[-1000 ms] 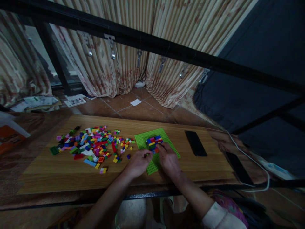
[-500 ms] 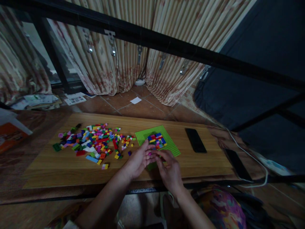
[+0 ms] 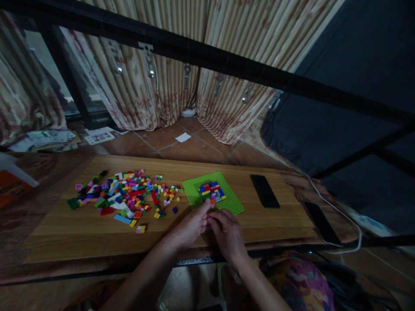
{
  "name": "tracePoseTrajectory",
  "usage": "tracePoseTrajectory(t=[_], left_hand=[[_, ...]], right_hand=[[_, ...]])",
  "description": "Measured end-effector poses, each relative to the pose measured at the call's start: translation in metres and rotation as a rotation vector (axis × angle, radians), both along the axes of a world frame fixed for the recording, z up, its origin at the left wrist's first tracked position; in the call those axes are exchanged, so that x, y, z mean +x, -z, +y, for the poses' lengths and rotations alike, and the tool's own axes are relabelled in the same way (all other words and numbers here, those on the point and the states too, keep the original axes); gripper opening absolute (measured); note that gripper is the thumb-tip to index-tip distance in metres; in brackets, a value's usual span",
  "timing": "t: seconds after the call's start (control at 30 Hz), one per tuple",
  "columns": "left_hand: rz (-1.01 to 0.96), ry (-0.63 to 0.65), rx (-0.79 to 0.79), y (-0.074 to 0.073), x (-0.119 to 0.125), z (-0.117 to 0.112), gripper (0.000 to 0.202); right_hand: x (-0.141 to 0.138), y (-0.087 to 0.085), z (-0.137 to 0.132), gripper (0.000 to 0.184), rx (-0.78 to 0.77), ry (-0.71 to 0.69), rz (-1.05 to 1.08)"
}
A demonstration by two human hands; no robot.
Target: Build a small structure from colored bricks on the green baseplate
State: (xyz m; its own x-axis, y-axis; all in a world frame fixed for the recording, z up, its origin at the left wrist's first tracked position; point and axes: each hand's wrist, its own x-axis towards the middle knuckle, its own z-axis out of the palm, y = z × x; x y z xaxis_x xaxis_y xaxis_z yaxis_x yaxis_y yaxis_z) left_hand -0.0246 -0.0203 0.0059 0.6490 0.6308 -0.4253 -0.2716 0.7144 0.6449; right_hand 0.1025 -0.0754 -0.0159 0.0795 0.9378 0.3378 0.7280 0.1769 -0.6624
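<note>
My left hand [image 3: 193, 225] is over the front edge of the green baseplate [image 3: 191, 183], its fingers curled in and its palm hidden. Whatever lies inside those fingers cannot be made out. Close against it, my right hand [image 3: 228, 233] pinches a small pink brick [image 3: 209, 217] between thumb and forefinger. Just beyond both hands, a flat patch of joined coloured bricks [image 3: 212, 191], in blue, red, yellow and white, sits on the baseplate.
Many loose bricks [image 3: 129, 194] are spread on the left of the wooden board [image 3: 97, 242]. A black phone [image 3: 264, 191] lies right of the baseplate, and another dark phone [image 3: 321, 222] with a white cable [image 3: 353, 224] is farther right. A black rail [image 3: 207, 52] crosses above.
The fingers of my left hand, spread with the palm up before, have curled in. Both hands have come slightly nearer to me, and the pink brick is now at my right fingertips.
</note>
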Motion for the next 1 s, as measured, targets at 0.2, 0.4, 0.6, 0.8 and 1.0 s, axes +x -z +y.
tracePoseTrajectory(t=[0.2, 0.4, 0.6, 0.8, 1.0], left_hand=[[0.241, -0.035, 0.221, 0.005, -0.003, 0.003, 0.045], [0.334, -0.044, 0.230, 0.003, -0.001, 0.008, 0.035], [0.310, -0.036, 0.255, 0.002, 0.001, 0.008, 0.020], [0.353, -0.019, 0.258, 0.000, -0.002, 0.009, 0.016], [0.373, -0.001, 0.287, -0.001, -0.003, 0.009, 0.013]], right_hand=[[0.025, 0.010, 0.013, 0.018, 0.049, 0.167, 0.225], [0.038, 0.031, 0.044, 0.022, 0.137, 0.345, 0.342], [0.029, 0.037, 0.054, 0.019, 0.163, 0.439, 0.308], [0.023, 0.038, 0.054, 0.016, 0.188, 0.506, 0.250], [0.025, 0.038, 0.055, 0.015, 0.211, 0.513, 0.201]])
